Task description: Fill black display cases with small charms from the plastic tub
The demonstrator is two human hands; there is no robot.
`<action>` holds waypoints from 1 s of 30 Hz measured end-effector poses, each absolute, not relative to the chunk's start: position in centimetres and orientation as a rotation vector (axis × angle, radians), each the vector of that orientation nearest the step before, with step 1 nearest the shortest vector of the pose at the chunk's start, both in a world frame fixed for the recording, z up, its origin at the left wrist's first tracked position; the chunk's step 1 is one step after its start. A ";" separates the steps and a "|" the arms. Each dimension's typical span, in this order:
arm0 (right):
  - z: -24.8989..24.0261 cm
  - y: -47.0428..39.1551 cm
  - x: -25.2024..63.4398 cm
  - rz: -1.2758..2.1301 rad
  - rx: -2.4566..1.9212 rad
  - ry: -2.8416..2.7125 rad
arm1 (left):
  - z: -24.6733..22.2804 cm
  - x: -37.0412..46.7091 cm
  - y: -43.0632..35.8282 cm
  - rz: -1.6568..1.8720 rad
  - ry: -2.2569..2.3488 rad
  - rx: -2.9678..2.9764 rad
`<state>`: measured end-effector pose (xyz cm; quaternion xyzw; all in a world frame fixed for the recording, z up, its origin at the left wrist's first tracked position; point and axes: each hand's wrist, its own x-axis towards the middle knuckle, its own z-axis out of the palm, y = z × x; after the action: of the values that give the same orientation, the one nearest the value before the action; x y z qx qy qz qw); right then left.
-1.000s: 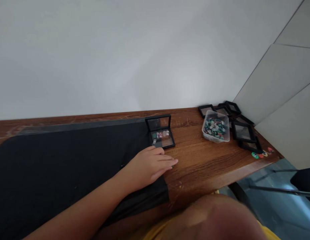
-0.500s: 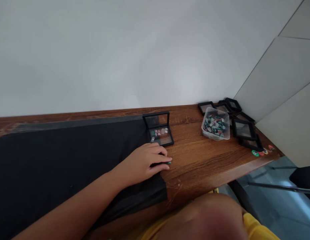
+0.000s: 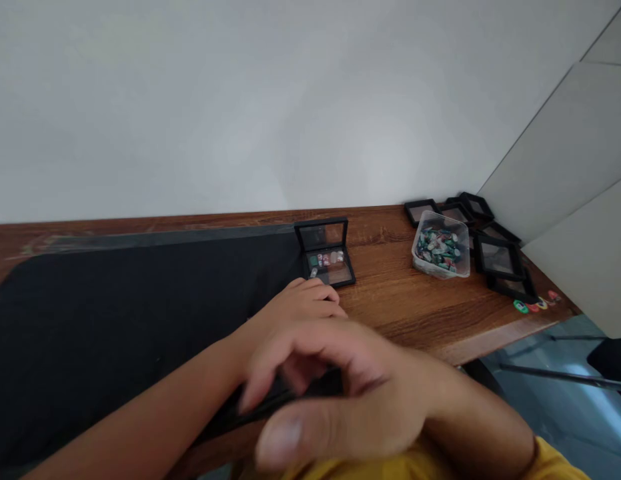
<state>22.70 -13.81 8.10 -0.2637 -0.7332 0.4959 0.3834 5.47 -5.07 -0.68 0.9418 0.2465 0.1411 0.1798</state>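
Head view: the right hand (image 3: 380, 400) curls, thumb apart from fingers, blurred; the left hand's (image 3: 295, 307) grip cannot be told. Just beyond it, an open case (image 3: 323, 221) holds small pieces (image 3: 326, 259). The hands seem mid-handling; sharing that spot calls for clearance.

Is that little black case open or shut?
Open: the case's lid stands raised at the back, showing small pieces inside.

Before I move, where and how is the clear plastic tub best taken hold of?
Probably best: pinch the left wall of the tub at its thin rim, coming from the left and above. Bare wood lies there, while black cases crowd the right and far sides; the pieces inside seem to sit below the rim.
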 end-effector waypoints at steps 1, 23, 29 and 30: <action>7.8 -13.6 23.4 1.279 -0.638 -1.822 | -0.5 5.4 -5.1 0.406 0.740 2.649; 1.0 -12.3 29.1 1.314 -1.250 -1.537 | 0.5 5.5 -7.1 0.248 0.931 2.545; 1.0 -12.0 28.8 1.304 -1.272 -1.479 | 0.9 5.2 -7.4 0.195 0.898 2.510; 0.9 -12.0 28.8 1.300 -1.272 -1.468 | 1.0 5.2 -7.4 0.194 0.894 2.499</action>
<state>28.79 -11.97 0.93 -0.5010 -0.5778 0.5119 0.3913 5.16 -7.45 1.03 0.9121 0.3264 0.0707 0.2378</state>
